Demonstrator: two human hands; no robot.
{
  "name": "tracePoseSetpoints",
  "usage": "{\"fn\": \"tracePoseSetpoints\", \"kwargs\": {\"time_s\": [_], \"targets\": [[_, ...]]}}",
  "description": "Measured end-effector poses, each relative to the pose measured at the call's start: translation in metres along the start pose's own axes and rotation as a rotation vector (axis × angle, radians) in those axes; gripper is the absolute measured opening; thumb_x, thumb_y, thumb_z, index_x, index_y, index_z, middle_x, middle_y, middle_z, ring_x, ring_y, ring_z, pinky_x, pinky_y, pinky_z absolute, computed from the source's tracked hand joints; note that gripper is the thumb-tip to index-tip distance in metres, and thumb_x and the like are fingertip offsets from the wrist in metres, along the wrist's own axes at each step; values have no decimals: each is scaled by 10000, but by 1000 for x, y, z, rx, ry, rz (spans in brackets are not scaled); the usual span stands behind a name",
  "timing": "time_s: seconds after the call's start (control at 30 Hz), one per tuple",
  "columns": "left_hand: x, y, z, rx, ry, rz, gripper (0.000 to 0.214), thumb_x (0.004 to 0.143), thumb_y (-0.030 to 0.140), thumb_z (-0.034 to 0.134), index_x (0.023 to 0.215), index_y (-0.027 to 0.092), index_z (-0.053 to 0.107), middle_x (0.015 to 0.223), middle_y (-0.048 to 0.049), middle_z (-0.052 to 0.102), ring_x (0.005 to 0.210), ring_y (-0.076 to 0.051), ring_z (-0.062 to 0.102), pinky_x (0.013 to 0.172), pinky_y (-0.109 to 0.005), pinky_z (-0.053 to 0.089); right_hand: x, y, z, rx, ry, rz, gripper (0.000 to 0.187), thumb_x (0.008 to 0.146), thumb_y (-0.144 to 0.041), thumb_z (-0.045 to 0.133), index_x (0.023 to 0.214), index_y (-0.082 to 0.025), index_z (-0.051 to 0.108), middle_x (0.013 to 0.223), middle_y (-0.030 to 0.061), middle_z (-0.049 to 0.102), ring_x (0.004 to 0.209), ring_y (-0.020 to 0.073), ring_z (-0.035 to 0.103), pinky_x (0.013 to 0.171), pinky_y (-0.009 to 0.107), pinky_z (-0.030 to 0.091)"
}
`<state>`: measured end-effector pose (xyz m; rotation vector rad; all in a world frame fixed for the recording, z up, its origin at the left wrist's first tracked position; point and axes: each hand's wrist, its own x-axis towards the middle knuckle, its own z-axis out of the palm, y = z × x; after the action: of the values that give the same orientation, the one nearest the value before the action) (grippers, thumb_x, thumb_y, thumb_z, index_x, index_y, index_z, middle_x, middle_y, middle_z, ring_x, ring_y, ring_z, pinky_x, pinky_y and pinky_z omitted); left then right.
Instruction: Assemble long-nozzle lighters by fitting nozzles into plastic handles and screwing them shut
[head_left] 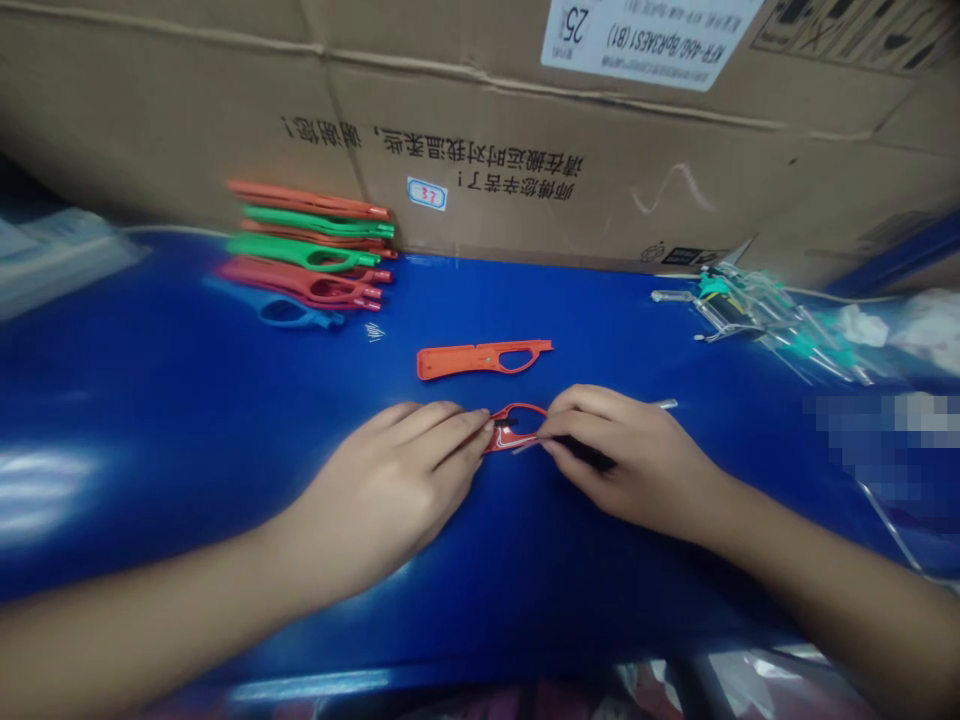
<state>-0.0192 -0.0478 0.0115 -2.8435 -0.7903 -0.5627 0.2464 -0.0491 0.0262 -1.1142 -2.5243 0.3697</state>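
Observation:
Between my hands is an orange lighter casing half (517, 408) with a looped finger opening, a small black part and a thin white wire along its edge. The fingers of my left hand (409, 470) are closed on its left portion, which they mostly hide. My right hand (622, 445) pinches the other end by the wire; a thin clear tip (667, 404) shows just beyond its knuckles. Just behind my hands lies a second orange casing half (480, 360), its hollow side up and nothing touching it.
Stacked casing halves (307, 255) in orange, green, red and blue lie back left, near several small screws (373, 332). Clear tubes with teal parts (780, 320) are heaped at the right. A large cardboard box (480, 120) stands behind the blue table (262, 420). A plastic bag (60, 255) sits far left.

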Motion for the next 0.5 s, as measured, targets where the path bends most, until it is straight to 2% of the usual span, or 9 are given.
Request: {"fn": "tracePoseSetpoints", "kwargs": {"time_s": [0.13,0.5], "targets": [[-2,-2,0,-41,2,20,366,972,159,563,1332,125,623,1305,-77,695,1158,-268,657,950,-431,557,1,1,-1,7,2,-30,154,976,-171,520,1022,-193,666,1022,53,667,955,171,627,822,309,518],[-2,-4,-5,-37,-67,58,398,986,121,445,1346,97,613,1348,-121,660,1176,-289,684,910,-458,617,1,0,-3,-39,16,-44,196,975,-189,515,1037,-213,699,1033,69,675,928,171,628,771,311,512]]}}
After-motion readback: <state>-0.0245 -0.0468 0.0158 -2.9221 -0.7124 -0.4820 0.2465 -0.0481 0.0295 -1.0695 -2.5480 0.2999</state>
